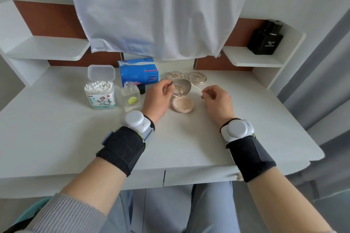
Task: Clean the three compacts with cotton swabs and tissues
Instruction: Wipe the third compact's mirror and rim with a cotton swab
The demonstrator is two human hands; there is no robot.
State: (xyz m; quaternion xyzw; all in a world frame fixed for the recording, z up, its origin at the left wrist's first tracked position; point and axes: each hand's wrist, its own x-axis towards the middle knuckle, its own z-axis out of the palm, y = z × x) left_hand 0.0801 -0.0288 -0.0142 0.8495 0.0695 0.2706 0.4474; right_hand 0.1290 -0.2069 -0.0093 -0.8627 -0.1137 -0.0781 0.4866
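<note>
An open compact (182,104) lies on the white desk (75,138), powder pan down and mirrored lid raised. My left hand (158,98) pinches the lid's left edge. A cotton swab (197,88) is pinched in my right hand (216,98), its tip at the lid's right rim. Two closed silver compacts (175,75) (197,77) lie behind the open one. A clear tub of cotton swabs (100,92) stands open at the left, and a blue tissue pack (138,72) sits behind.
A small clear bottle (131,98) with no cap stands between the swab tub and my left hand, its black cap (141,88) behind it. A black perfume bottle (266,38) sits on the right shelf. White cloth (161,15) hangs over the desk's back.
</note>
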